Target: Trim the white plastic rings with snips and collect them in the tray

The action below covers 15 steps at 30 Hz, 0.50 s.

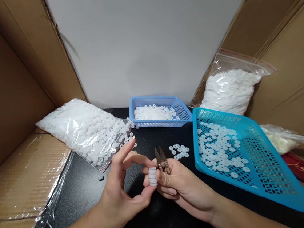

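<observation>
A short upright stack of white rings (153,177) is between my two hands, low in the middle of the view. My left hand (121,185) pinches it, index fingertip at its top and thumb at its bottom. Fingers of my right hand (176,184) close on the stack's right side. That same hand also holds small metal snips (162,160), blades pointing up and apart. Several loose white rings (179,151) lie on the black table beyond my right hand.
A clear bag of white rings (85,132) lies back left. A blue basket (164,123) and a larger turquoise basket (259,189) hold rings. Behind the larger one is another full bag (230,90). A red pouch (302,168) lies far right. Cardboard walls flank the table (76,199).
</observation>
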{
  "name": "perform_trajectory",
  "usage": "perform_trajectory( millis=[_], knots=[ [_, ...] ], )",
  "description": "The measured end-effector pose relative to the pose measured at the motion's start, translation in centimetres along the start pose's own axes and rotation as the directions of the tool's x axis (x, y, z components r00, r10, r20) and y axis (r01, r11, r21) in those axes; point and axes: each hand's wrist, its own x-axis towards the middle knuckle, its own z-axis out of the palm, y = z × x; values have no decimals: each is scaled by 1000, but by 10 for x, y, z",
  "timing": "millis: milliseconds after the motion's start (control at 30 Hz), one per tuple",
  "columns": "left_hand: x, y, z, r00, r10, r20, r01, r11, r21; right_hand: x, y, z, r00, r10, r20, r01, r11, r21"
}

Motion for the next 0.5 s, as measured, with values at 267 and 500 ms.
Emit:
perform_trajectory(
  millis=[267, 500],
  knots=[
    [-1, -2, 0, 1000, 3, 9, -3, 1000, -6, 0, 0, 0, 999, -15, 40, 16, 999, -32],
    [-5, -5, 0, 1000, 6, 25, -6, 1000, 27, -2, 1, 3, 999, 0, 40, -1, 1000, 18]
  ],
)
